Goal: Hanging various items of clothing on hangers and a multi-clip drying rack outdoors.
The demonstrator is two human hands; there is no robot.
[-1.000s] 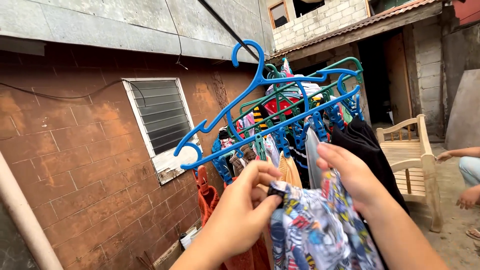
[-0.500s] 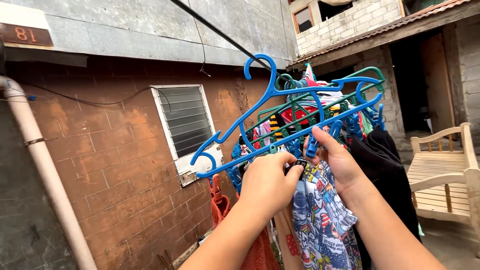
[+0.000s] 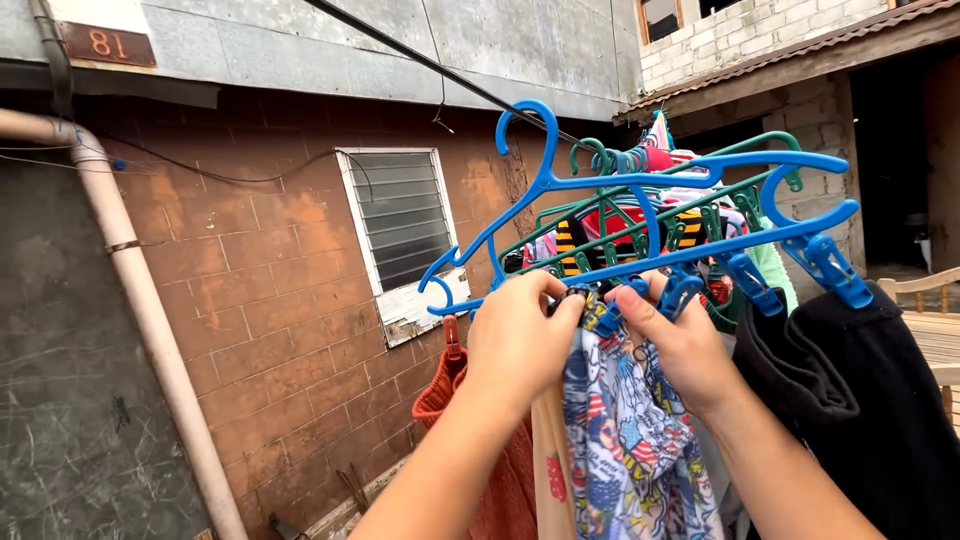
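Observation:
A blue plastic hanger (image 3: pixel 600 185) with clips along its lower bar hangs from a black line (image 3: pixel 420 60). My left hand (image 3: pixel 520 335) and my right hand (image 3: pixel 680 340) both pinch the top edge of a colourful patterned cloth (image 3: pixel 630 440) just under that bar. The fingers of my right hand sit against a blue clip (image 3: pixel 680 290). Behind the blue hanger hang green hangers (image 3: pixel 760 165) with more clothes. A black garment (image 3: pixel 860 400) hangs to the right, clipped to the blue hanger.
A red brick wall (image 3: pixel 260 310) with a louvred window (image 3: pixel 400 220) stands to the left. A pale drainpipe (image 3: pixel 140 300) runs down the wall. An orange garment (image 3: pixel 450 390) hangs below my left arm. A wooden bench (image 3: pixel 925 300) is at the right edge.
Both hands have risen with the patterned cloth up to the blue hanger's lower bar. The view has swung left, showing more wall and pipe.

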